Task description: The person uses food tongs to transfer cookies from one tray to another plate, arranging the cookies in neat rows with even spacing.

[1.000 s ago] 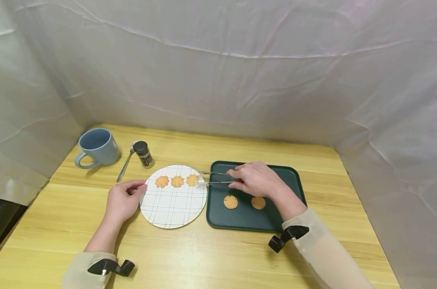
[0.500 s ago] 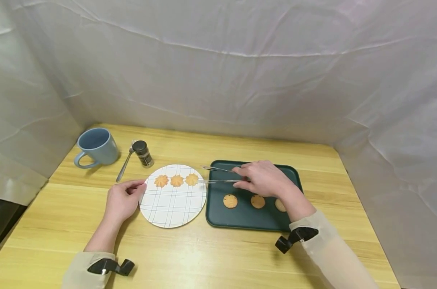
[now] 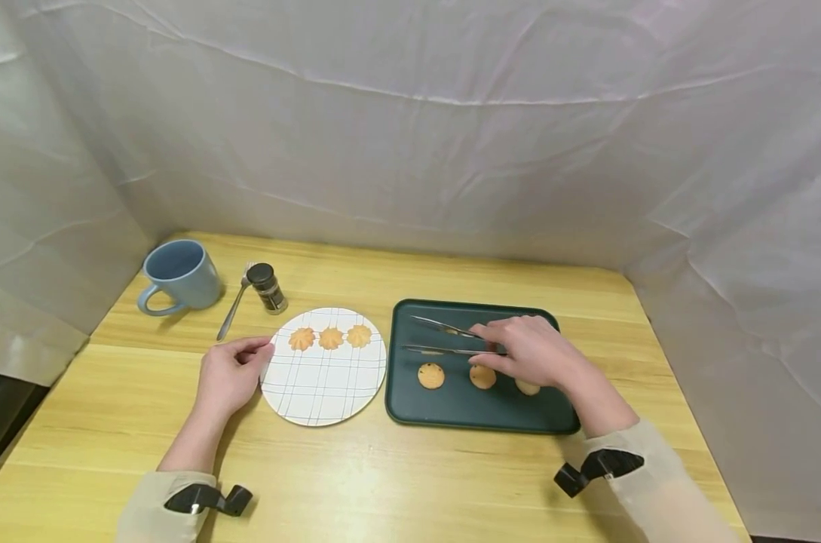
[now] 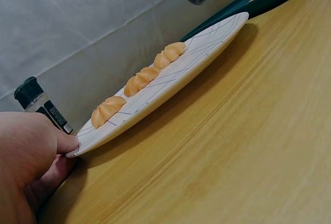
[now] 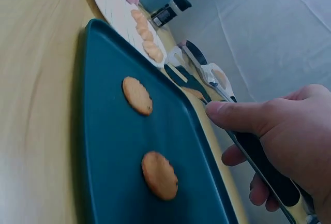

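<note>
Head view gives the whole layout: right hand (image 3: 535, 351) over the green tray (image 3: 481, 415), gripping metal tongs (image 3: 451, 339) with both arms pointing left and their tips spread apart above the tray's far half. Left hand (image 3: 230, 373) sits at the left rim of the checked white plate (image 3: 322, 396), thumb and fingers pinching the edge.

Right wrist view adds what the head view can't resolve: tongs (image 5: 207, 76) have flat slotted ends and a dark handle, with thumb on top and fingers curled under. Tips are open and hold nothing. Only two round cookies are clear on the tray floor here; a third object near the tongs is partly hidden.

Left wrist view shows the plate (image 4: 170, 87) edge-on, thumb tip pressed on its rim, remaining fingers below. Can't tell whether the rim is lifted or flat on the table.

Contents:
- Plate: three ridged shell-shaped cookies (image 3: 330, 338) in one row along the far side, just beside each other.
- Tray: three flat round cookies (image 3: 431, 375) in a row near the middle, the rightmost partly covered by the right hand.

Off to the left on the wooden table (image 3: 383, 483): blue mug (image 3: 179, 277), fork (image 3: 235, 308), small dark-capped shaker jar (image 3: 268, 288), all well apart from both hands.
</note>
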`<state>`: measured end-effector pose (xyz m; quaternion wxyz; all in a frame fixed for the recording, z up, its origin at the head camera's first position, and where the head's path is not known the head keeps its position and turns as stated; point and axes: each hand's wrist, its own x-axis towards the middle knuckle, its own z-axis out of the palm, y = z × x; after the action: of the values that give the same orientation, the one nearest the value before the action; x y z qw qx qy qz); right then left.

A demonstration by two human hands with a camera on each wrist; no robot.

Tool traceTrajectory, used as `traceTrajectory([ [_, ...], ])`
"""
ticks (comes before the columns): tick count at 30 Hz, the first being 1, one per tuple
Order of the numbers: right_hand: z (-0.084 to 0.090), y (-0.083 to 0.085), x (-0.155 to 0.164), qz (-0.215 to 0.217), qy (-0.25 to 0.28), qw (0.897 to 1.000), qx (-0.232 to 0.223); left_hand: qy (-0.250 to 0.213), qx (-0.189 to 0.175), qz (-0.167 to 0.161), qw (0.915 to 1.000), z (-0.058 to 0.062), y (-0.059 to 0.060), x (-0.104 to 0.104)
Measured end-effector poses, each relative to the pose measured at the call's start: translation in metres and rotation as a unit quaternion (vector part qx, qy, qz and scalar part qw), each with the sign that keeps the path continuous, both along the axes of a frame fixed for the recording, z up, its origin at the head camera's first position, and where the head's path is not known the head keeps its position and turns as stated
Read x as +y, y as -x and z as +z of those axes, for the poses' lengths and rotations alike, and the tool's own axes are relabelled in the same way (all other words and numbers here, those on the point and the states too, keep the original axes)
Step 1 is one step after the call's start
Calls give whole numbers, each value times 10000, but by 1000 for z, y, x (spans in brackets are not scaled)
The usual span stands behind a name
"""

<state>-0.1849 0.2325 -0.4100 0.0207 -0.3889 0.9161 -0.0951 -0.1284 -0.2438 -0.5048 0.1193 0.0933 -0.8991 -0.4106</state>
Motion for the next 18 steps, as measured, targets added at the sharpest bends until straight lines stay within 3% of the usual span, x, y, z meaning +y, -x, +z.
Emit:
traceTrajectory([
  [18, -24, -30, 34, -297, 125, 9991, -276, 19, -42, 45, 10000, 2, -1, 1],
])
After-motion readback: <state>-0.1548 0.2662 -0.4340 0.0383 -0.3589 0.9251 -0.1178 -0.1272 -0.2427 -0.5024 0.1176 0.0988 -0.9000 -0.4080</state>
